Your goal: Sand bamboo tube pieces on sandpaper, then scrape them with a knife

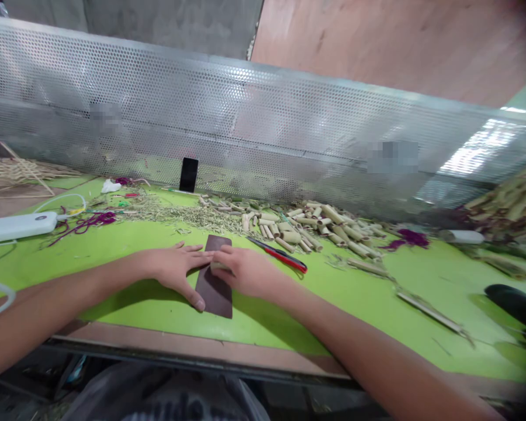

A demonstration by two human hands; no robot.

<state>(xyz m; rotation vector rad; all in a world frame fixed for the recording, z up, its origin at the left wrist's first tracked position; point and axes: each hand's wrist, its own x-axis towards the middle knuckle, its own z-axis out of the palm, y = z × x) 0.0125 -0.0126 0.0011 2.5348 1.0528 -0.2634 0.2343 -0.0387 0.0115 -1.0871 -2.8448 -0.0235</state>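
A strip of dark brown sandpaper lies flat on the green tabletop. My left hand is spread flat, its thumb and fingertips touching the strip's left side. My right hand is closed around a short piece of bamboo, held down against the sandpaper; the fingers partly hide the piece. Just right of the strip lies a pair of scissors with red and black handles. Beyond it is a heap of cut bamboo pieces.
A perforated metal panel runs along the back, with a dark phone propped against it. Shavings cover the table's back. Purple string and a white power strip lie left. Longer bamboo stalks are piled at right.
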